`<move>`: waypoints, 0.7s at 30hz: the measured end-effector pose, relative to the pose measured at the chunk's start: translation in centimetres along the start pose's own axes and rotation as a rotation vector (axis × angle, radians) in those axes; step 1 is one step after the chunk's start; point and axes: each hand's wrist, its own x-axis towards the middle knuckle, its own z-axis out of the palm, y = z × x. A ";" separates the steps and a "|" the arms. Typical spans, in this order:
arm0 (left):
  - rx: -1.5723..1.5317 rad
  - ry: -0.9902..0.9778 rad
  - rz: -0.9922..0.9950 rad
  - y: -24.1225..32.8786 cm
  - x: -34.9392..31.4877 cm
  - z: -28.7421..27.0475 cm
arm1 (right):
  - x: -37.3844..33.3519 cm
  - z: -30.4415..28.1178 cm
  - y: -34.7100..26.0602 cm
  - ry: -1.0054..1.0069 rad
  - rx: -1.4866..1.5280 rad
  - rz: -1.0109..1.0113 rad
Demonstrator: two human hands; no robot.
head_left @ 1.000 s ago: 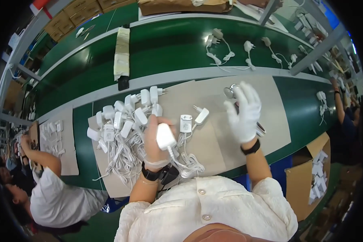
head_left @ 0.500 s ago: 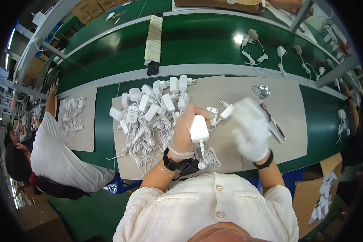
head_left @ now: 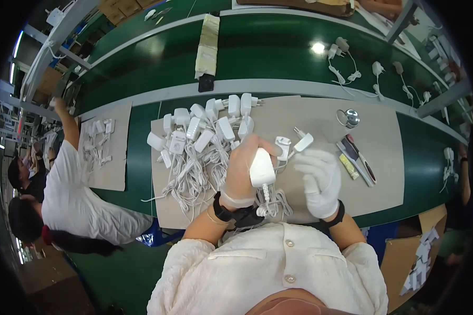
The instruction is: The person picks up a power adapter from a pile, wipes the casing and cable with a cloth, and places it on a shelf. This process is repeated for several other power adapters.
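In my left hand (head_left: 242,170) is a white power adapter (head_left: 261,170), gripped with the fingers wrapped round it. Its coiled white cord (head_left: 273,202) hangs down beside my wrist. My right hand (head_left: 321,181), in a white glove, is to the right of it with fingers stretched out and nothing visible in them. Just beyond the two hands lie two more adapters, one flat (head_left: 283,148) and one with its prongs pointing away (head_left: 303,142). A heap of white adapters (head_left: 194,128) with bundled cords (head_left: 194,176) covers the left part of the cardboard sheet (head_left: 376,142).
Right of my gloved hand lie a yellow strip (head_left: 348,166), a pen-like tool (head_left: 363,157) and a round metal lid-like piece (head_left: 351,118). Adapters (head_left: 335,51) rest on the green belt (head_left: 278,47) behind. A co-worker (head_left: 89,205) sits at left; a carton (head_left: 423,252) stands at lower right.
My right hand has drawn in toward my left and slowed, uncovering the yellow strip beside the tools. My left hand keeps its hold on the adapter. The co-worker's arm has lifted slightly.
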 end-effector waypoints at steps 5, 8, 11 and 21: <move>0.113 0.036 0.118 -1.1 -0.1 1.1 | 1.8 2.2 -4.2 -0.045 0.296 0.655; 0.322 0.211 0.279 -1.1 -0.5 2.6 | 0.9 3.7 -2.2 0.018 0.556 0.886; 0.140 0.128 0.160 -0.7 0.1 1.4 | 0.6 3.1 -1.4 0.069 0.751 1.006; 0.106 0.098 0.276 -1.7 0.5 1.3 | 2.3 2.0 -3.7 -0.079 0.868 1.233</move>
